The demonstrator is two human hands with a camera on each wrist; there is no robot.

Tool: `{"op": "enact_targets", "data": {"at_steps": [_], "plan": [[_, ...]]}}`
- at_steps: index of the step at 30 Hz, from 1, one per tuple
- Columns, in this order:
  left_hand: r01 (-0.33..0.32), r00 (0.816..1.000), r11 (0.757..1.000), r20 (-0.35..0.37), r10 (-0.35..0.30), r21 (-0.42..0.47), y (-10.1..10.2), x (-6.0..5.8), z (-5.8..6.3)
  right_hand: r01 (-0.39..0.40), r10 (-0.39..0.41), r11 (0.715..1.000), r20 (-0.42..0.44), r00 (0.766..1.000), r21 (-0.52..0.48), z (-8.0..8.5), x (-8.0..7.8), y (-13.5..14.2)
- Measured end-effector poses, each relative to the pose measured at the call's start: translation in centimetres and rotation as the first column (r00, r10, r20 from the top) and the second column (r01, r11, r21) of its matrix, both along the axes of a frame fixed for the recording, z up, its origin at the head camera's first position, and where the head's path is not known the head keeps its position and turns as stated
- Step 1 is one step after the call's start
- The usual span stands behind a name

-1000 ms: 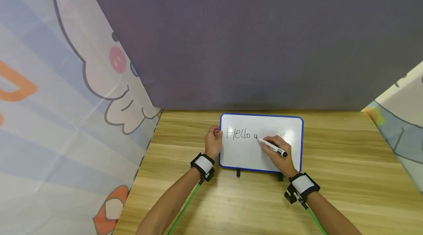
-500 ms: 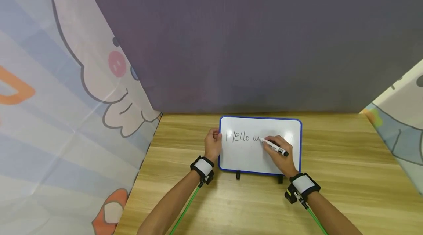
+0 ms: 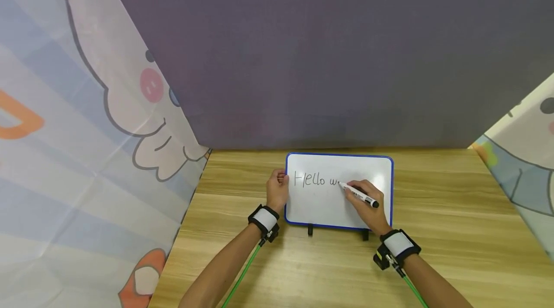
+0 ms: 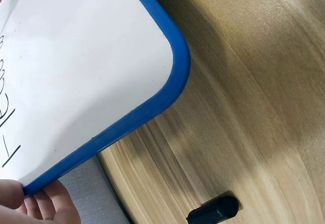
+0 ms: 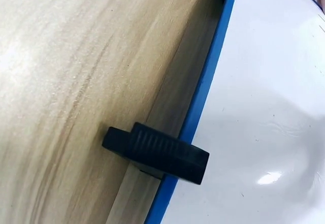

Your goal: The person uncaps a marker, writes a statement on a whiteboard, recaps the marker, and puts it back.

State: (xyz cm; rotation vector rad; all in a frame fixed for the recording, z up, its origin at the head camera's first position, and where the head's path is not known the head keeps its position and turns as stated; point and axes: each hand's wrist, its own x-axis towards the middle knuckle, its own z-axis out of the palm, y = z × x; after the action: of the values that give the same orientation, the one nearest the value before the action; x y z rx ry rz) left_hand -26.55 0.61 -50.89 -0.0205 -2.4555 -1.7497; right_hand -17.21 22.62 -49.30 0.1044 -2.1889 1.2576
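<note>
the whiteboard [image 3: 318, 207] stands on black feet [image 3: 309, 230] on the wooden bench [image 3: 311, 269], its lower edge towards the person. the hands are apart: the right hand [image 3: 370, 209] pinches a marker [image 3: 359, 195], tip just beside the handwritten "hello w" [image 3: 309, 179], while the left hand [image 3: 277, 193] clamps the blue rim [image 4: 142, 113], thumb in front. a dark grey panel [image 3: 294, 57] rises beyond.

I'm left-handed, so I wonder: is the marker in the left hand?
No, the right hand holds the marker, while the left hand grips the whiteboard.
</note>
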Motion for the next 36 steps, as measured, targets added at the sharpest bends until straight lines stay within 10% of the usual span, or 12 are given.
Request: {"op": "enact_targets", "data": {"at_steps": [36], "plan": [[-0.011, 1.0, 1.0, 0.027, 0.011, 0.006, 0.2, -0.3, -0.2, 0.033, -0.033, 0.999, -0.007, 0.999, -0.004, -3.0, -1.5, 1.3]]}}
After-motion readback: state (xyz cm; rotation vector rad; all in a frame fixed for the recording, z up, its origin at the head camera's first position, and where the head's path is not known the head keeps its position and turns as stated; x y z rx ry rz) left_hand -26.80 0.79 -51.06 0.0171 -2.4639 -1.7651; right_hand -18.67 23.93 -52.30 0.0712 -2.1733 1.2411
